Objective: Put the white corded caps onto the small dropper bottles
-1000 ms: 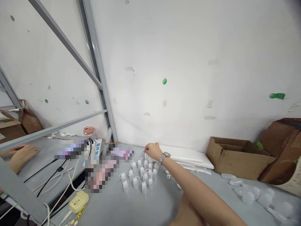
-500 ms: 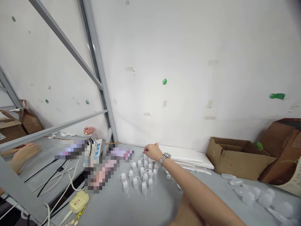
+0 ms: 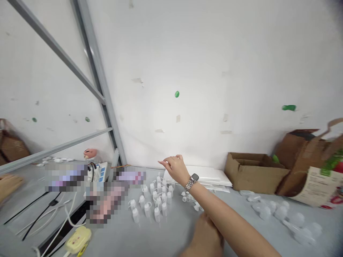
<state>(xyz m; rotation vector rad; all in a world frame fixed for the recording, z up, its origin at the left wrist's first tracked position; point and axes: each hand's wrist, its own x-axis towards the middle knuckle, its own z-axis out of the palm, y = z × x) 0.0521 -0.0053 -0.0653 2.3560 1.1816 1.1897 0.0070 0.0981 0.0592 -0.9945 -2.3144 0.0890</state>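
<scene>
Above the back of a group of small white squeeze bottles (image 3: 147,210) is my right hand (image 3: 175,169), with a watch (image 3: 193,179) on its wrist. Its thumb and fingers are apart and nothing shows between them. The bottles stand upright on the grey table (image 3: 120,235), several with looped cap straps. Under my right forearm, my left hand (image 3: 206,230) is low over the table beside a few loose white caps (image 3: 197,206). The forearm covers part of it and its fingers are blurred, so what it holds cannot be made out.
White flat sheets (image 3: 207,174) are stacked along the wall. An open cardboard box (image 3: 259,178) and clear plastic pieces (image 3: 281,212) are on the right. At left are a metal frame (image 3: 107,107), a power strip (image 3: 102,173), cables, a yellow case (image 3: 78,240) and another person's hand (image 3: 10,184).
My right hand has risen off the back bottles and its fingers have opened. My left hand has come further into view below the forearm. The whole view has shifted to the right.
</scene>
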